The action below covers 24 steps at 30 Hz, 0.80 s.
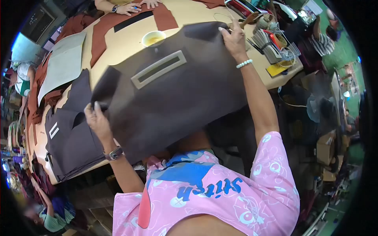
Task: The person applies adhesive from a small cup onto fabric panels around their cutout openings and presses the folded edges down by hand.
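A large dark brown leather panel (189, 94) is stretched between my two hands, tilted over the table's edge and my lap. On it sits a pale rectangular frame (158, 69) with a dark slot in its middle. My left hand (98, 122) grips the panel's left edge, where a flap folds over. At the upper right corner, my right hand (235, 40) pinches the material between thumb and fingers. Left of the panel lies a stack of similar dark pieces (75, 145), the top one bearing a small pale frame (54, 130).
A white bowl (154, 38) with yellowish contents stands beyond the panel. Rust-coloured pieces (103, 33) and a black strip (133, 21) lie farther back, near a co-worker's hands (132, 8). A grey sheet (63, 59) is at left; bundled items (267, 45) crowd the right corner.
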Motion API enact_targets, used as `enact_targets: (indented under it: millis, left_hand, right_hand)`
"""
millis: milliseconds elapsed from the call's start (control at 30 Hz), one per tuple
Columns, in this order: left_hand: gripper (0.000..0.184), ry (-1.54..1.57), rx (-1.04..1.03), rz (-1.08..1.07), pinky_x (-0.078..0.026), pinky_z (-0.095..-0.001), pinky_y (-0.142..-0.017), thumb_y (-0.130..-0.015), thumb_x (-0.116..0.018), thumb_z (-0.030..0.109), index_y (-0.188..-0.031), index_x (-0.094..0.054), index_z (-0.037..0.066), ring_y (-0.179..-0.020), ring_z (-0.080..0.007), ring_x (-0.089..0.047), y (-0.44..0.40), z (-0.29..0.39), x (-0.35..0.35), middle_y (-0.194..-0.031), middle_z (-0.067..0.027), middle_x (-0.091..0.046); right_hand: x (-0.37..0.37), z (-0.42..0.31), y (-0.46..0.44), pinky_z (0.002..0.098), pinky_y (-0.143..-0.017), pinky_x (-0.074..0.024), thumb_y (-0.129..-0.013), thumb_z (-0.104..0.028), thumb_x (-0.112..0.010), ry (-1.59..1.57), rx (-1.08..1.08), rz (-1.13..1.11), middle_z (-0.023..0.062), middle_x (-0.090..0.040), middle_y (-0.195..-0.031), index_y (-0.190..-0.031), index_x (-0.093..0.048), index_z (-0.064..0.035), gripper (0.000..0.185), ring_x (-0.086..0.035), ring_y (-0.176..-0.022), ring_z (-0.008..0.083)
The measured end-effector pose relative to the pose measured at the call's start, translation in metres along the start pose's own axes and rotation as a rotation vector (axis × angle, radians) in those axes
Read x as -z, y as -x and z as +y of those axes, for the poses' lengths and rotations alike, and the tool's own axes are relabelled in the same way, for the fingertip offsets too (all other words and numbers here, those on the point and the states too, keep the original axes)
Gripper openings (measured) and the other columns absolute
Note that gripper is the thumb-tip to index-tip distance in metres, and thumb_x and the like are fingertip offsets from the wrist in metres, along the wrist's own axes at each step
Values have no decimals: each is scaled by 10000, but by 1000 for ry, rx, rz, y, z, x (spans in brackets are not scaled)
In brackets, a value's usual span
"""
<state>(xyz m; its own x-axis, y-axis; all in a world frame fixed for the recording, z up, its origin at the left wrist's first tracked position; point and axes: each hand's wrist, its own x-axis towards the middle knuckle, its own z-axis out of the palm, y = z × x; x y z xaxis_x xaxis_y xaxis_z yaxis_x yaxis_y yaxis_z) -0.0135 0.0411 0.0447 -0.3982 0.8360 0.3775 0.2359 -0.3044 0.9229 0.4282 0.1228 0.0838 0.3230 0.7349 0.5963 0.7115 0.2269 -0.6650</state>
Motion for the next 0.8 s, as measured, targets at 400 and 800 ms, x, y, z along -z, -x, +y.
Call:
enact_targets:
  millis: [400, 800]
  left_hand:
    - [492, 303, 224, -496, -454, -242, -834, -797, -450, -52, -1287, -464, -6, -1010, -142, -548, 41, 76, -2, -1233, -118, -512]
    - [528, 134, 11, -1893, -433, -275, -807, -701, -534, -6, -1227, -541, 38, -786, -178, -579, 221, 110, -149, -950, -158, -623]
  right_hand:
    - [77, 13, 150, 341, -925, -437, -770, -13, -626, -159, -150, 262, 200, -485, -1282, -1339, -343, -10, 635, -545, -1109, 268]
    - [396, 28, 440, 353, -1047, -323, -699, 133, -384, 642, -777, 497, 163, -365, -1395, -1343, -362, -4, 659, -366, -1281, 282]
